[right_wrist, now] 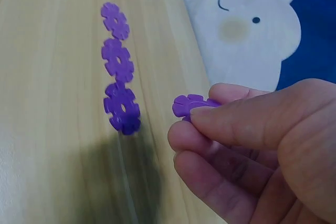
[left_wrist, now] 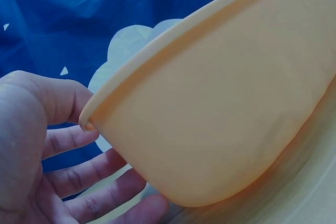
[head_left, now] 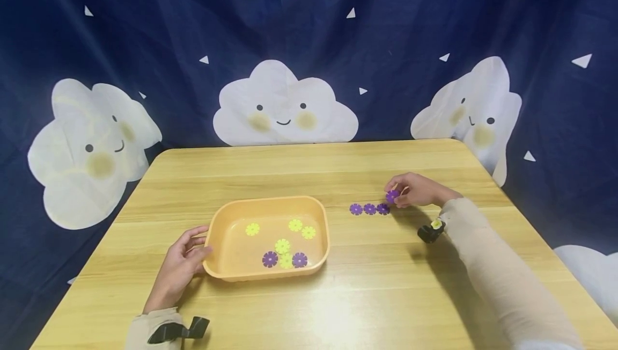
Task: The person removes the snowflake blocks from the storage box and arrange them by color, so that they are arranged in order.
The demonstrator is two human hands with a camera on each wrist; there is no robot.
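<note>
My left hand (head_left: 178, 264) grips the left end of a yellow-orange plastic basin (head_left: 265, 204), thumb over the rim and fingers against the outer wall (left_wrist: 210, 124). Inside lie several yellow snowflake discs (head_left: 282, 246) and two purple ones, one of them a purple disc (head_left: 300, 260) at the near right. Between thumb and fingertips, my right hand (head_left: 415, 189) pinches a purple snowflake disc (right_wrist: 185, 106) above the table. Just left of that hand, three purple snowflake discs (right_wrist: 118, 61) lie flat in a row, set close together.
The wooden table (head_left: 386, 296) has rounded far corners and a bright glare spot near its front. Behind it hangs a dark blue curtain (head_left: 309, 22) with white clouds and triangles. Black straps (head_left: 431, 232) sit around both sleeved wrists.
</note>
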